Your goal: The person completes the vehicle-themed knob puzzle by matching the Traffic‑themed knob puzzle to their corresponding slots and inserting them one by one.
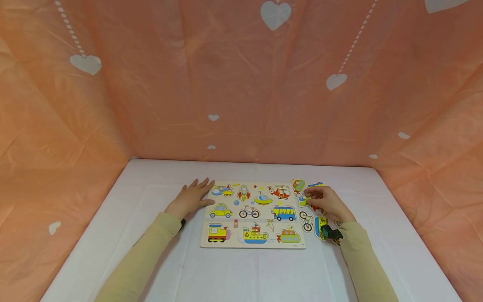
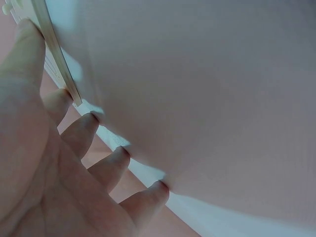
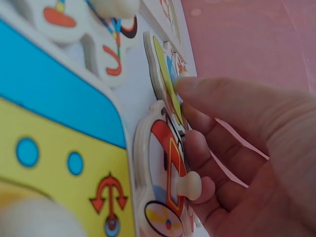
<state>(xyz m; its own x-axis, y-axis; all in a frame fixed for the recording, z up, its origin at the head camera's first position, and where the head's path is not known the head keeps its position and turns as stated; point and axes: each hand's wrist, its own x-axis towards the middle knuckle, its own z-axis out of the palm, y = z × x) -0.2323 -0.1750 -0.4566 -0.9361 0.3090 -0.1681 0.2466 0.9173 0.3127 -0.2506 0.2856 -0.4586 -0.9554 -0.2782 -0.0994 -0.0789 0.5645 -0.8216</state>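
At the left, a beige sleeve [image 1: 139, 260] reaches over the white-covered surface [image 1: 151, 188] to the person's left hand [image 1: 191, 196]. Its fingers are spread: the thumb lies on the wooden puzzle board [image 1: 250, 248] at its left edge, the index finger touches its far left corner, and the others rest on the surface just beside it.

The board lies flat around the middle of the surface, its top side parallel to the surface's far edge. From left to right its upper row shows an airplane, a rocket, a flying saucer and a helicopter; the middle row a yellow car, a bicycle and a blue bus; the lower row a train, a ship and a submarine.

Along the board's right side lie loose knobbed pieces: a submarine piece [image 1: 298, 186] by the far right corner, a flying saucer piece [image 1: 303, 201] nearer, then a bicycle piece [image 1: 306, 221]. Further right are a bus piece [image 1: 315, 184], a helicopter piece [image 3: 160, 143] and a ship piece [image 3: 59, 148], partly covered by the arm in the head view.

The right hand [image 1: 328, 202] pinches the flying saucer piece between thumb and index finger, its other fingers curled beside the helicopter piece's knob [image 3: 189, 185].
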